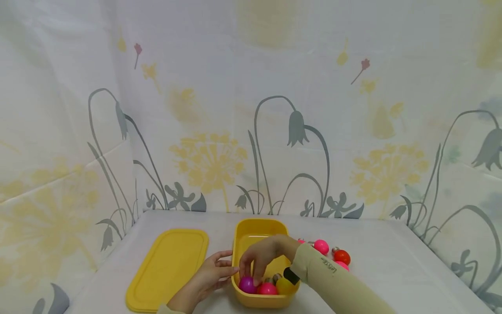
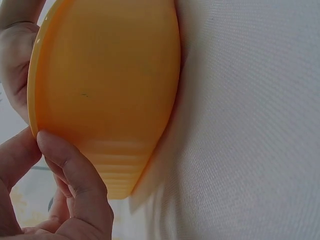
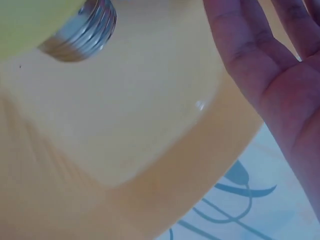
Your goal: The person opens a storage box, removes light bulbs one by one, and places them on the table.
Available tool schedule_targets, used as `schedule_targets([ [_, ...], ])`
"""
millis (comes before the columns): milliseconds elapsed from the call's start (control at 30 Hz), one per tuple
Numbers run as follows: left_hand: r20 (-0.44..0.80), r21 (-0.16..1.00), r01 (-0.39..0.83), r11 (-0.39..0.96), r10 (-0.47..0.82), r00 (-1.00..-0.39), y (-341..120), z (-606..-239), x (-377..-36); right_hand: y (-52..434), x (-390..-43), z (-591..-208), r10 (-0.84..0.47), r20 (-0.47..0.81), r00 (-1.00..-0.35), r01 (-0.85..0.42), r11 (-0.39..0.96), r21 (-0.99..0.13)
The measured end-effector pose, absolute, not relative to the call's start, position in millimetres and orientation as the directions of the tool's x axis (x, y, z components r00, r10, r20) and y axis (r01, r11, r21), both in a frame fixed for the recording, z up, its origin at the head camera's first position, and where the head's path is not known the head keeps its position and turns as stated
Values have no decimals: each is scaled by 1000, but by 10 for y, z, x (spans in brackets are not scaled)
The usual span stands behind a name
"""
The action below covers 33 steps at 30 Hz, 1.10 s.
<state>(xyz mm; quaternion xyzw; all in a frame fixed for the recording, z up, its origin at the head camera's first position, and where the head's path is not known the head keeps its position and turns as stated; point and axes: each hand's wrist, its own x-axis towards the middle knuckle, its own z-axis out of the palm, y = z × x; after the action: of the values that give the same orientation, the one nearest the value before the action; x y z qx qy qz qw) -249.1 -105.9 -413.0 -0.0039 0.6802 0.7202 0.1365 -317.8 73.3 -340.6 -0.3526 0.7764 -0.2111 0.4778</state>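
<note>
A yellow plastic box stands on the white cloth in front of the person. My left hand holds its left rim, thumb and finger at the edge in the left wrist view. Reaching inside the box, my right hand grips a purple light bulb at the near left corner. Beside that lie a pink bulb and a yellow bulb along the near wall. The right wrist view shows the yellow bulb's metal screw base over the box floor; the purple bulb is out of that view.
To the left of the box, a yellow lid lies flat. On the right are several loose bulbs, among them a pink bulb and a red bulb, partly behind the right sleeve. A flower-printed cloth hangs at the back.
</note>
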Motion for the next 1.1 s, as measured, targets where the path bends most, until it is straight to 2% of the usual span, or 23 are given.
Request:
schedule_targets([
  [67, -188, 979, -199, -38, 193, -963, -1052, -4128, -2487, 772, -3170, -3372, -755, -581, -304, -330, 655, -679],
  [300, -193, 979, -203, -35, 196, -962, -1036, -4136, -2494, 931, -3095, -3262, -722, -513, -465, -270, 667, -694],
  [733, -229, 972, -235, -13, 174, -958, -1037, -4134, -2520, 1168, -2903, -3173, -649, -339, -681, -195, 607, -771],
  [1100, -233, 971, -239, -19, 175, -957, -1043, -4133, -2513, 1360, -2722, -3195, -599, -213, -772, -175, 522, -835],
])
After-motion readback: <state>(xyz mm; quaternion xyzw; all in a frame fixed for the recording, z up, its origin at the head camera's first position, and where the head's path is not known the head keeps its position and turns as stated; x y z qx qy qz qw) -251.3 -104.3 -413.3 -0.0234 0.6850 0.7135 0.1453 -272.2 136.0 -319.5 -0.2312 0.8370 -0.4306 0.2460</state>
